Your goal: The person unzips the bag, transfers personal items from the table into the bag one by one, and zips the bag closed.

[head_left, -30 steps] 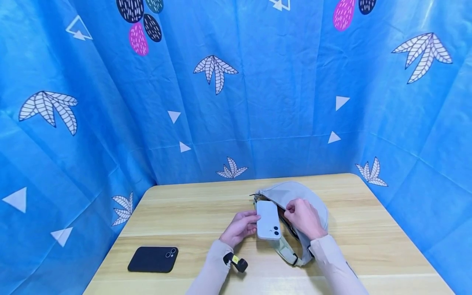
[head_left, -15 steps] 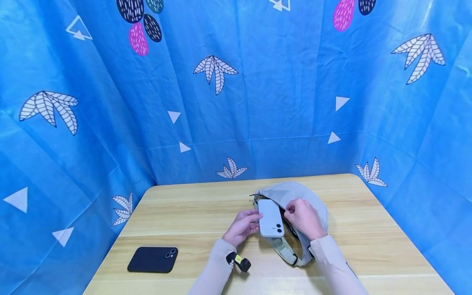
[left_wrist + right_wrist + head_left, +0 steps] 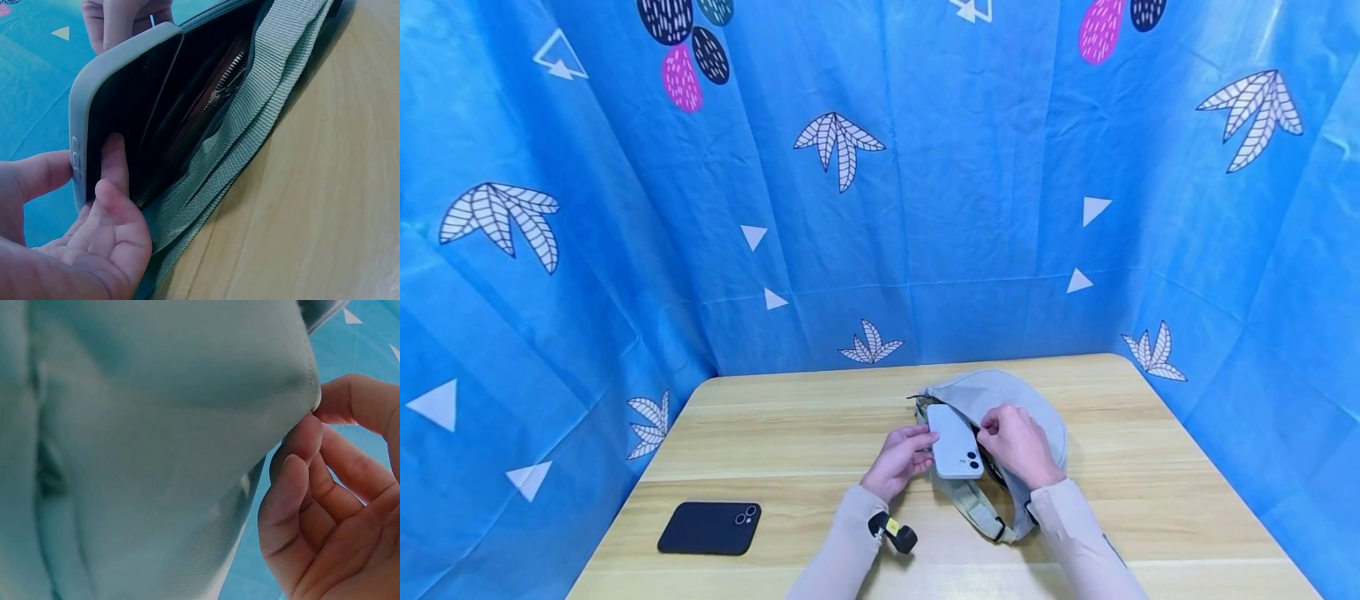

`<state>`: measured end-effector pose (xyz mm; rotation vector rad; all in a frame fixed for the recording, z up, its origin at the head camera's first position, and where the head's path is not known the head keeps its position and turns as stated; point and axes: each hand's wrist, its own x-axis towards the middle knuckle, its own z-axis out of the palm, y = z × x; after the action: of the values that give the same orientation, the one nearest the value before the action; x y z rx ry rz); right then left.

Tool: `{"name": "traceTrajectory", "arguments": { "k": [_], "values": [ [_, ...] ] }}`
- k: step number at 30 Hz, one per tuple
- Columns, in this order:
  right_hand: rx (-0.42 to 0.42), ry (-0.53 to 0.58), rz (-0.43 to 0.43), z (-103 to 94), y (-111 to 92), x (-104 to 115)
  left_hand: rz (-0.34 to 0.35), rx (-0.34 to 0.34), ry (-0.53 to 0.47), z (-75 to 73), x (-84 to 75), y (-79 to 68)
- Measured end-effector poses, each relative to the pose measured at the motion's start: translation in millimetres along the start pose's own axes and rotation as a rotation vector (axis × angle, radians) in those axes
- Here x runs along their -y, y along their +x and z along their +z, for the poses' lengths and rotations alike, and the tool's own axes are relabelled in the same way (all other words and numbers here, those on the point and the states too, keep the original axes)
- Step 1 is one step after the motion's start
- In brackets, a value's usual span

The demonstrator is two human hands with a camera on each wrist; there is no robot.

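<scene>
A white phone is pinched at its left edge by my left hand, thumb on the back and fingers on the dark screen side. It tilts at the opening of a grey waist bag. In the left wrist view the phone stands partly inside the bag's mouth, beside an inner zipper. My right hand pinches the edge of the bag's opening and holds it apart. The right wrist view shows the fingertips on the corner of the fabric.
A black phone lies flat at the table's front left. The bag's webbing strap hangs in front of it on the wooden table. A blue patterned curtain encloses the back and sides.
My left hand has moved slightly to the right with the white phone, which sits closer over the bag's opening. The right hand keeps its grip on the bag's edge.
</scene>
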<state>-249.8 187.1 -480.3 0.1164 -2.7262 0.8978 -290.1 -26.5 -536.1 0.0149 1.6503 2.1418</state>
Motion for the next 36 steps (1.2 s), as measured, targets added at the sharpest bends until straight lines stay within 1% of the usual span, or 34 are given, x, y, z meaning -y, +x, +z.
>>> {"name": "traceTrajectory", "arguments": {
  "k": [13, 17, 22, 29, 36],
  "values": [
    [-0.001, 0.005, -0.007, 0.7, 0.2, -0.1, 0.012, -0.063, -0.009, 11.9, 5.8, 5.1],
    [-0.001, 0.005, -0.006, 0.4, 0.2, 0.1, 0.021, -0.070, -0.008, 15.4, 7.0, 5.8],
    [-0.007, 0.004, -0.001, -0.3, 0.2, 0.2, 0.033, -0.077, -0.033, 21.3, 7.5, 6.6],
    [0.020, 0.006, 0.012, -0.6, -0.4, 1.4, 0.022, -0.103, -0.077, 28.7, 12.3, 8.8],
    [0.006, -0.002, 0.009, 0.2, 0.8, 1.5, 0.040, -0.100, -0.102, 39.0, 11.6, 7.9]
  ]
}}
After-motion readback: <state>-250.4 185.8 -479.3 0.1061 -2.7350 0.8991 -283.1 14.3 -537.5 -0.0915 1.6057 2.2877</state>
